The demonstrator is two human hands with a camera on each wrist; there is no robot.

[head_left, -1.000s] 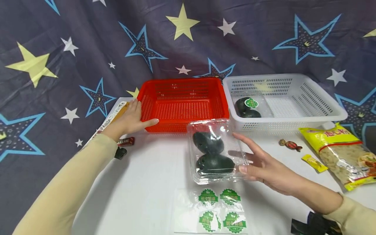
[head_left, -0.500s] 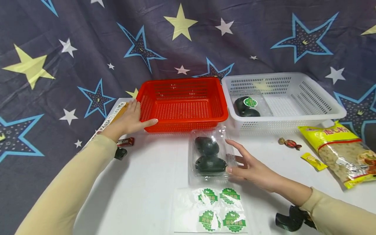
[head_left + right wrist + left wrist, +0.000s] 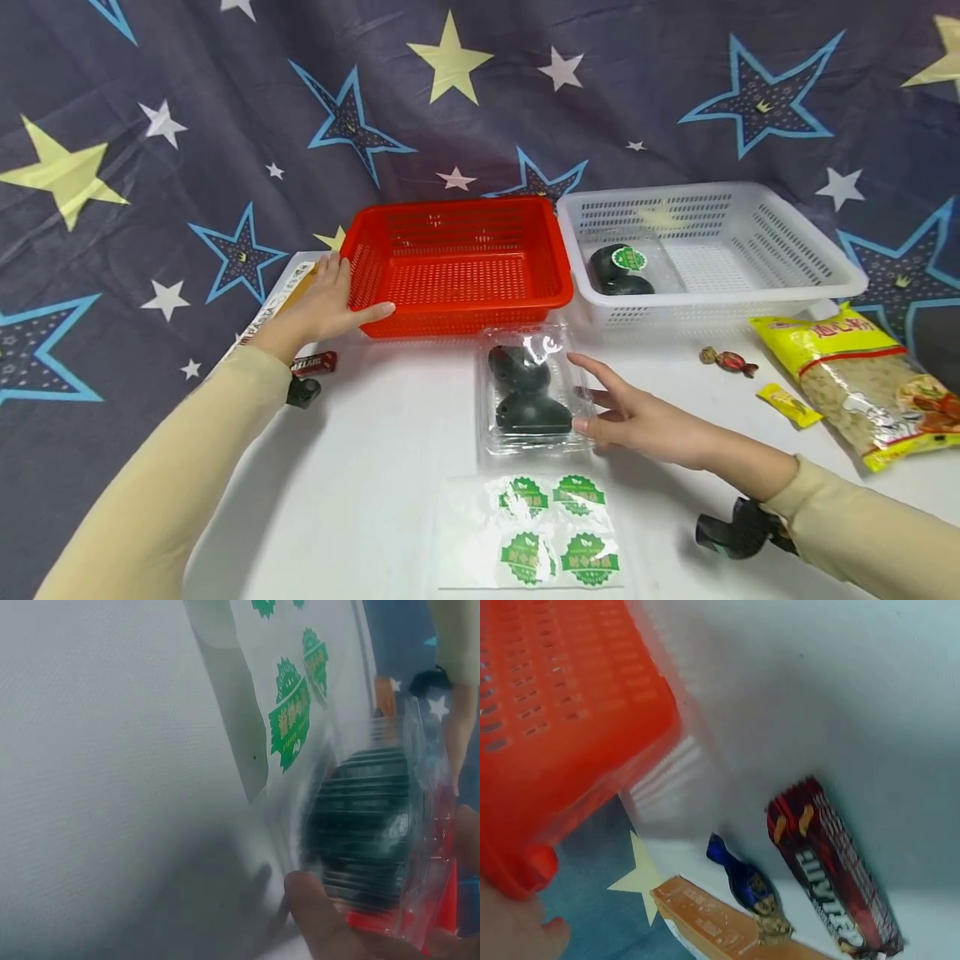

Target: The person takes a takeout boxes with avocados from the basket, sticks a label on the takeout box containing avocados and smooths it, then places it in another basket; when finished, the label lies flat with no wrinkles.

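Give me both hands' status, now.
Left hand: open, at the red basket.
Right hand: closed, holding the clear plastic box by its side.

The far side is filled by a dark curtain (image 3: 637,75), printed with yellow, white and blue-edged stars. On the right of the white table (image 3: 360,500), a bag of pasta (image 3: 862,375) is seen; to its left a yellow packet (image 3: 789,405) is found and, farther back, a wrapped red candy (image 3: 729,361). On the left, a blue-and-gold candy (image 3: 746,881) is flanked by a chocolate bar (image 3: 829,870) and an orange-and-white box (image 3: 705,915).
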